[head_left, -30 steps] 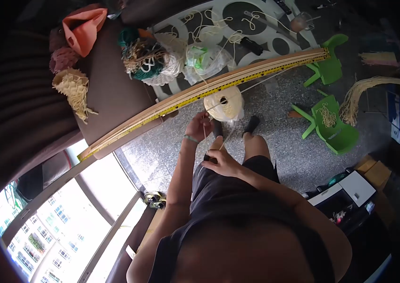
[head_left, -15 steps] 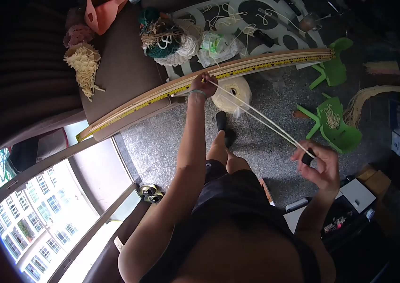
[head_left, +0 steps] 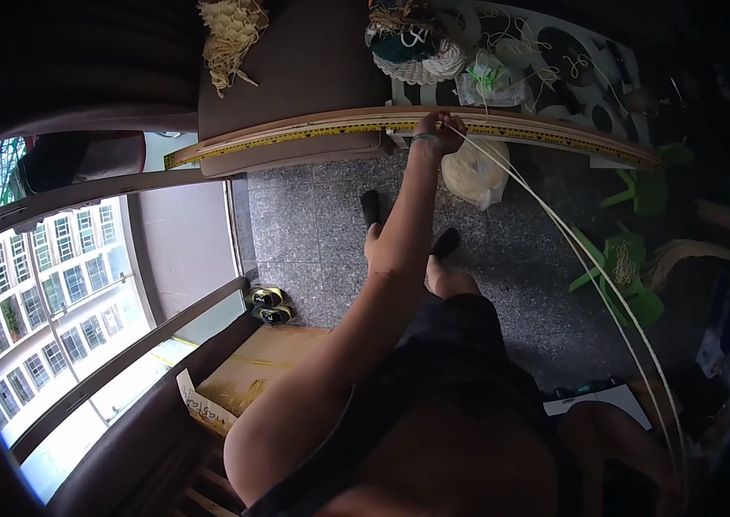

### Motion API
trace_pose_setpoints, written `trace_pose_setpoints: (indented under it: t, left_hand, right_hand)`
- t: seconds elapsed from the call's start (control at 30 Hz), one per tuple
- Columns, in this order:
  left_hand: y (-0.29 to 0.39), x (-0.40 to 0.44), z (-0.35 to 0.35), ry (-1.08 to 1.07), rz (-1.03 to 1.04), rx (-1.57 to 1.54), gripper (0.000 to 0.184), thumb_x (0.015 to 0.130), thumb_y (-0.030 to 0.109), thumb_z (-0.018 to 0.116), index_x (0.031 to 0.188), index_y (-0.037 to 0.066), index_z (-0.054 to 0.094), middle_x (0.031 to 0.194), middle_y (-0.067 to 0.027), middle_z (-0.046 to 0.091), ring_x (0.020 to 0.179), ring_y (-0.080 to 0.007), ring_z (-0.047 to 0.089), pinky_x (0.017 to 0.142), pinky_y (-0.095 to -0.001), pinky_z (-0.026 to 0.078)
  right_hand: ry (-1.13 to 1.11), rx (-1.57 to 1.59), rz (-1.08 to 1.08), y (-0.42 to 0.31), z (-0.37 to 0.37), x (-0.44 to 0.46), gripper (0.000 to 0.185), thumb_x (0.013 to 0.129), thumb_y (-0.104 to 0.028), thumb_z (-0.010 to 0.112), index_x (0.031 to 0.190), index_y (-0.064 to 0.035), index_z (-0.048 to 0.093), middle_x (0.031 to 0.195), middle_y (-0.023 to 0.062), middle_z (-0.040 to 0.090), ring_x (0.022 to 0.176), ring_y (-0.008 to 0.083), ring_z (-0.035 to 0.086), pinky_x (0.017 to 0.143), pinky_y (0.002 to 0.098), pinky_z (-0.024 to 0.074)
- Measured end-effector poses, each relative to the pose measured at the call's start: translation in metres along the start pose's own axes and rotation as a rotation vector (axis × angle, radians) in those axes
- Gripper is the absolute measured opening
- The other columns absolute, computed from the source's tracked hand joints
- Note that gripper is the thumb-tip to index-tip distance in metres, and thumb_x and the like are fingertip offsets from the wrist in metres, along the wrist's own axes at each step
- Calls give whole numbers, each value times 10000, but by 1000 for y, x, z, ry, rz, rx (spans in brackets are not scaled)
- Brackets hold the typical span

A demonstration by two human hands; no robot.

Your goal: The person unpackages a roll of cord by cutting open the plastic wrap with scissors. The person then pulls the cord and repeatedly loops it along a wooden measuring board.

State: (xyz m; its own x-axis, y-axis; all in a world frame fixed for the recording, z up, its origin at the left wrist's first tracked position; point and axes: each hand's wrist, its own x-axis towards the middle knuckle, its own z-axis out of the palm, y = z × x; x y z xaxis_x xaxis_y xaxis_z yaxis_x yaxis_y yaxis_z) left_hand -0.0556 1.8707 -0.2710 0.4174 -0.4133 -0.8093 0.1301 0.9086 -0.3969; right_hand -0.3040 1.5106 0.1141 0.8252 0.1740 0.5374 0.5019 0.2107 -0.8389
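Observation:
My left hand (head_left: 444, 134), with a thin band at its wrist, is closed on a cream cord (head_left: 584, 246) beside the long wooden strip (head_left: 313, 123). A yellow tape measure (head_left: 296, 133) with black markings runs along that strip. From my fingers two strands of the cord stretch down to the lower right, slightly bowed, and leave at the bottom edge. Part of my right arm shows dimly at the lower right, but the hand is out of sight. Below my left hand a roll of cream cord (head_left: 474, 175) in clear plastic stands on the floor.
Green and white yarn (head_left: 416, 56) and a plastic bag (head_left: 490, 82) lie at the top. Green child-size chairs (head_left: 632, 280) stand on the right, one with loose cord (head_left: 625, 263) on it. A brown sofa (head_left: 296, 60) is upper left; shoes (head_left: 268, 304) are by the window.
My right hand has drawn the cord down and right, out of view, so the strands are longer. My left hand stays by the strip. My view has turned and shifted left.

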Motion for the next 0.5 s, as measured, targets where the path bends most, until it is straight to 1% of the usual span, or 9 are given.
trace_pose_setpoints:
  t: [0.03, 0.07, 0.13, 0.23, 0.3, 0.37, 0.43, 0.47, 0.5]
  left_hand:
    - [17, -13, -2, -28, 36, 23, 256, 847, 214, 418, 646, 58, 439, 502, 18, 429, 446, -95, 452, 556, -263, 443]
    - [41, -17, -6, -70, 13, -53, 263, 848, 231, 424, 646, 63, 436, 504, 21, 423, 446, -93, 447, 584, -273, 448]
    - [86, -37, -13, -78, 36, -61, 243, 842, 203, 429, 645, 62, 436, 506, 13, 423, 455, -102, 454, 595, -294, 458]
    - [150, -65, -22, -96, -8, -44, 213, 828, 159, 439, 645, 51, 436, 508, 1, 427, 461, -107, 459, 585, -299, 469]
    - [200, -82, -30, -62, 152, -76, 218, 808, 127, 461, 602, 72, 415, 508, 6, 439, 456, -100, 462, 570, -278, 464]
    - [266, -91, -42, -63, 217, -183, 195, 795, 90, 464, 607, 63, 420, 507, -1, 433, 440, -96, 448, 542, -270, 470]
    - [335, -108, -50, -46, 317, -239, 180, 795, 76, 470, 623, 49, 423, 505, -1, 421, 430, -91, 434, 517, -264, 475]
    - [369, -120, -52, -33, 375, -261, 173, 798, 68, 477, 636, 39, 424, 507, -3, 412, 426, -89, 428, 506, -263, 479]
    - [402, -134, -52, -46, 429, -230, 184, 798, 65, 483, 629, 41, 413, 500, -1, 391, 422, -87, 424, 475, -245, 475]
  right_hand:
    - [-50, 11, -13, -2, 12, 11, 221, 712, -227, 602, 803, -30, 559, 636, 29, 568, 567, 145, 547, 647, 322, 401]
    - [-106, 29, -22, -1, 24, 22, 214, 712, -224, 604, 795, -31, 562, 636, 32, 568, 565, 146, 547, 640, 315, 404]
    - [-242, 73, -22, 12, 54, 48, 202, 711, -219, 610, 778, -33, 567, 635, 38, 568, 560, 149, 548, 625, 301, 410]
    - [-483, 171, 2, 52, 108, 95, 186, 711, -212, 619, 752, -36, 574, 635, 48, 568, 553, 152, 549, 603, 280, 418]
    - [-631, 236, 57, 95, 153, 126, 177, 710, -207, 624, 735, -38, 579, 634, 55, 569, 549, 155, 550, 589, 266, 424]
    - [-758, 296, 116, 143, 206, 155, 169, 710, -202, 630, 718, -40, 584, 634, 61, 569, 544, 157, 551, 574, 252, 430]
    - [-822, 292, 272, 198, 262, 172, 162, 710, -197, 636, 701, -42, 589, 633, 68, 569, 539, 160, 552, 559, 238, 435]
    - [-780, 192, 494, 224, 293, 176, 160, 710, -195, 638, 693, -43, 591, 633, 71, 569, 537, 161, 552, 552, 231, 438]
    - [-726, 33, 752, 251, 323, 177, 193, 704, -154, 637, 678, 19, 555, 613, 26, 549, 489, 95, 518, 456, 189, 411]
